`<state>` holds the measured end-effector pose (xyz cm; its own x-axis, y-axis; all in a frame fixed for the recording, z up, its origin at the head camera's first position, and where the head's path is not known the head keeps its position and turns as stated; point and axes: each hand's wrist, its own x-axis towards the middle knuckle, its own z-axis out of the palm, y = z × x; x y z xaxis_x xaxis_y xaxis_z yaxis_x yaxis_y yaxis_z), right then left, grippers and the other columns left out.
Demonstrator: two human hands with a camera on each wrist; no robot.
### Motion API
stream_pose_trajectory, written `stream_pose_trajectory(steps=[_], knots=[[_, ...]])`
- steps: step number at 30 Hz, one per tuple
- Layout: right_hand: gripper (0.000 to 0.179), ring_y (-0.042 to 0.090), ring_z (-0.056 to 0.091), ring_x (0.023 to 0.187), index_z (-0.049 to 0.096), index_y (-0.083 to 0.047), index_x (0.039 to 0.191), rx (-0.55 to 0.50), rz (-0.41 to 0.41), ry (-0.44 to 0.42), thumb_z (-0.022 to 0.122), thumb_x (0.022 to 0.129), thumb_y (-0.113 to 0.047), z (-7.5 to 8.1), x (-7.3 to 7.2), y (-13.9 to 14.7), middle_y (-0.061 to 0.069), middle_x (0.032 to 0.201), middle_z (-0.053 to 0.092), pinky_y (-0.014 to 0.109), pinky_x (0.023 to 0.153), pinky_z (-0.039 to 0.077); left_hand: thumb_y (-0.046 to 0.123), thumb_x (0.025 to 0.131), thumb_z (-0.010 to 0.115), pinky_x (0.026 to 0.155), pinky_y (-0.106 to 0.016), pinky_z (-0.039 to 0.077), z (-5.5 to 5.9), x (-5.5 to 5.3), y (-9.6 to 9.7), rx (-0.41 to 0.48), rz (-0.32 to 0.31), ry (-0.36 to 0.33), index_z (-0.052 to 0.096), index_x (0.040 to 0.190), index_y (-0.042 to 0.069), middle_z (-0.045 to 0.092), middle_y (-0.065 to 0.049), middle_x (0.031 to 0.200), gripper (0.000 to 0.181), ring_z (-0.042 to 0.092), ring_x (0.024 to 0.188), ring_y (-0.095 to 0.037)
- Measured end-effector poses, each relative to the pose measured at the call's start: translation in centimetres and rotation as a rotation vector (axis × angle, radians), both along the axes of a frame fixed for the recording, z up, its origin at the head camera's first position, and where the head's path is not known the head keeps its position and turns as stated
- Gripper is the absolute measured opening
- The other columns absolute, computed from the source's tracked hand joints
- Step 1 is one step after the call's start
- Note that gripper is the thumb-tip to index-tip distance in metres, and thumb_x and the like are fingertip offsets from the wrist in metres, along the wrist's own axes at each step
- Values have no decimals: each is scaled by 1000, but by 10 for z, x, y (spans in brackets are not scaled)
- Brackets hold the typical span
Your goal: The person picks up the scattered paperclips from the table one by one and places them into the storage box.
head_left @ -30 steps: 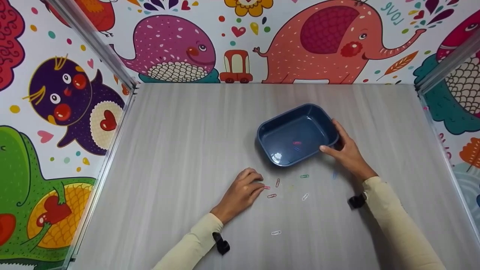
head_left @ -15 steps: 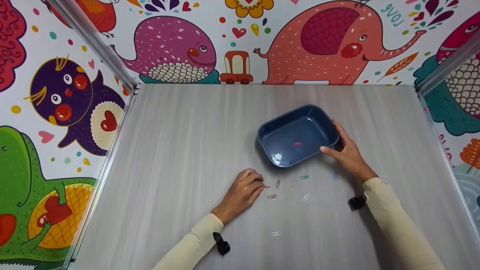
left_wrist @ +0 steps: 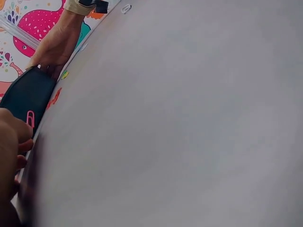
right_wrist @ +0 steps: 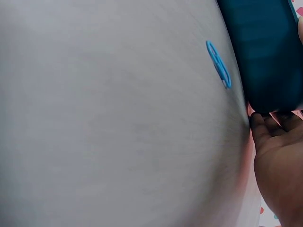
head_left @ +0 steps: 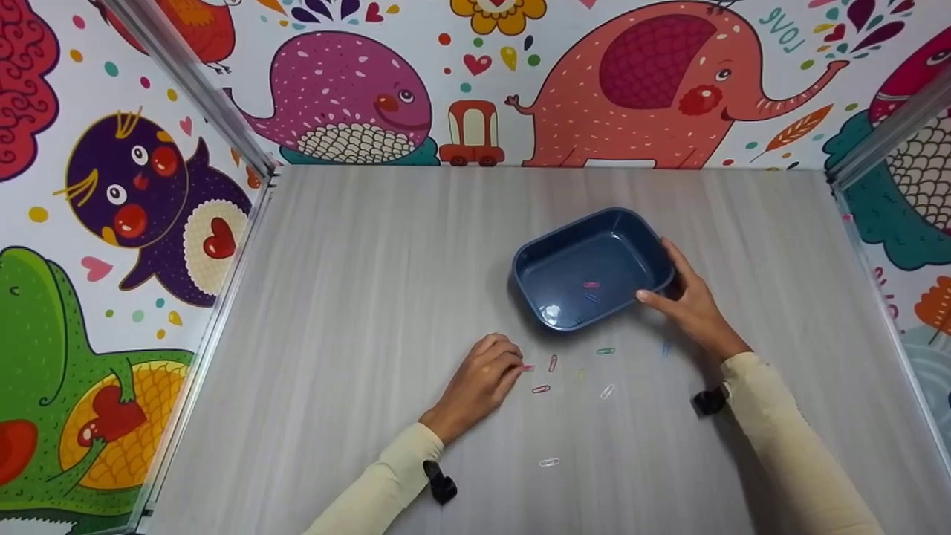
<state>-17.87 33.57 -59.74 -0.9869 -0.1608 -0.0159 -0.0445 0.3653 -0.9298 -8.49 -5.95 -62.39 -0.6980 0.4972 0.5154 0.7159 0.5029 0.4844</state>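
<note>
My left hand [head_left: 478, 385] pinches a small pink paper clip [head_left: 528, 368] between thumb and fingertips, low over the table. In the left wrist view this pink paper clip stands up from the fingertips. My right hand [head_left: 697, 310] grips the right end of a dark blue rectangular container [head_left: 579, 256], thumb on the rim and fingers along the outer side. Inside it lie a pink clip [head_left: 591, 285] and a dark blue clip [head_left: 591, 298]. Two red clips [head_left: 553, 363] lie just right of my left hand. A light blue clip [right_wrist: 218, 65] lies on the table beside the container.
Between the hands are a green clip [head_left: 605, 351], a yellow clip [head_left: 581, 374] and a white clip [head_left: 608, 391]. Another white clip [head_left: 549, 462] lies nearer the front. Walls with printed cartoon animals [head_left: 349, 96] border the grey table [head_left: 356, 282].
The pink paper clip in my left fingertips has risen very slightly. The right hand and the container stay where they were, and the whole view has shifted a touch.
</note>
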Motion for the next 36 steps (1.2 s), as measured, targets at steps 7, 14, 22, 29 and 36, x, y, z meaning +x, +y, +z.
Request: stream_pose_trajectory(steps=[7, 14, 22, 29, 36], knots=[[102, 36, 21, 167, 18, -28, 178, -1, -4, -8, 84, 101, -19, 0, 0, 0, 7, 184, 17, 61, 131, 23, 1, 98, 81, 100, -39, 55, 7, -3, -1, 44, 4, -1, 77, 98, 8, 75, -1, 99, 9, 68, 104, -23], [101, 35, 21, 167, 18, -27, 178, 9, -7, -4, 83, 101, -19, 1, -1, -1, 6, 184, 17, 57, 132, 24, 1, 99, 80, 94, -38, 56, 12, -5, -5, 70, 19, -28, 78, 96, 7, 75, -1, 96, 7, 68, 100, -22], [100, 32, 19, 168, 19, -26, 178, 1, -1, 9, 83, 101, -18, -1, -2, 0, 6, 184, 17, 15, 120, 28, 3, 103, 77, 91, -36, 57, 12, -7, -8, 88, 9, -74, 78, 98, 6, 74, -1, 96, 6, 67, 99, -20], [102, 35, 20, 168, 18, -25, 178, 0, -4, 12, 83, 101, -17, -1, 0, -1, 8, 184, 17, 19, 124, 28, 2, 101, 78, 89, -36, 58, 17, -8, -8, 99, 40, -94, 78, 97, 6, 75, -2, 96, 5, 68, 98, -20], [101, 34, 20, 167, 19, -24, 178, 20, -6, 18, 83, 100, -18, -1, -1, 0, 7, 184, 18, 55, 132, 23, 3, 103, 77, 89, -35, 58, 25, -13, -8, 90, 51, -110, 79, 99, 5, 74, -2, 97, 5, 67, 99, -20]])
